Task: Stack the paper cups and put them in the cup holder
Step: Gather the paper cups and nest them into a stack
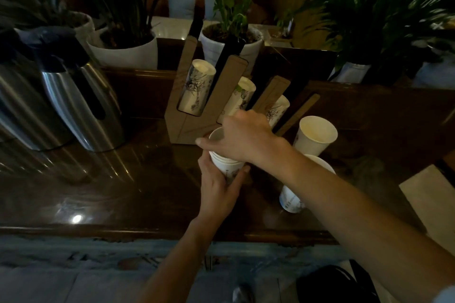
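My left hand [219, 192] grips a short stack of white printed paper cups [227, 166] from below, just in front of the wooden cup holder [187, 118]. My right hand [242, 136] lies over the stack's top rim, fingers closed around the uppermost cup. The holder has slanted slots with cup stacks in them: one at the left [197, 86], one in the middle [240, 96] and one at the right [278, 108]. A loose upright cup [315, 134] stands to the right. Another cup [291, 200] sits partly hidden under my right forearm.
Two steel thermos jugs [81, 103] stand at the left on the dark glossy counter [110, 192]. White plant pots [128, 53] line the back ledge. A pale sheet [426, 197] lies at the right edge. A dark bag [337, 285] sits on the floor below.
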Demonstrator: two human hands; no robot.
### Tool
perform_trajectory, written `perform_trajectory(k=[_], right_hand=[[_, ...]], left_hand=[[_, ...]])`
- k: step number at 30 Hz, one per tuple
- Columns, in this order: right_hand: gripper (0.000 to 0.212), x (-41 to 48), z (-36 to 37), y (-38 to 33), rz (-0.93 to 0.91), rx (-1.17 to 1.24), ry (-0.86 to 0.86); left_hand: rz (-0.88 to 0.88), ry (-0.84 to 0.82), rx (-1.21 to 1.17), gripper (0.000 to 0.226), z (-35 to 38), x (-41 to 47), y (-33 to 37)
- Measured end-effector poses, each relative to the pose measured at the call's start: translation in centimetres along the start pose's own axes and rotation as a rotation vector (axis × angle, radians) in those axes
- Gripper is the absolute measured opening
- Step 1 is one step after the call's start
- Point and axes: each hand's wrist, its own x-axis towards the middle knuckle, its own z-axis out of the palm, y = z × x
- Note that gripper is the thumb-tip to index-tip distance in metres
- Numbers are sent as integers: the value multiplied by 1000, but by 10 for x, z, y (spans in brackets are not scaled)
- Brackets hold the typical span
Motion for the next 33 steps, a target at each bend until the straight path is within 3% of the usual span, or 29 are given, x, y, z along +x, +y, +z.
perform_trajectory(k=[3,7,9,12,17,21,24,27,31,33], right_hand=[[89,-6,-11,13,64,61,-172],[88,-28,-47,73,173,351,-308],[99,-51,-57,101,223,317,-334],[96,-88,-46,118,271,227,-368],[99,-115,-12,109,330,272,-481],[85,-116,-1,104,311,213,-367],[67,-116,4,104,304,213,-378],[64,-112,-5,105,296,231,-301],[68,-91,-54,115,273,501,116],[70,-77,-79,109,178,668,318]], left_hand=[[20,35,-11,94,1,-3,-1],[31,44,8,97,0,-5,0],[22,27,-1,97,2,-6,2],[16,-7,-18,94,5,-8,6],[-15,-33,-28,99,7,-9,5],[9,-62,45,104,8,-9,3],[4,-92,72,107,9,-8,0],[-6,-103,52,106,7,-8,0],[-46,-85,8,100,15,-5,0],[-62,-83,-5,101,15,-6,0]])
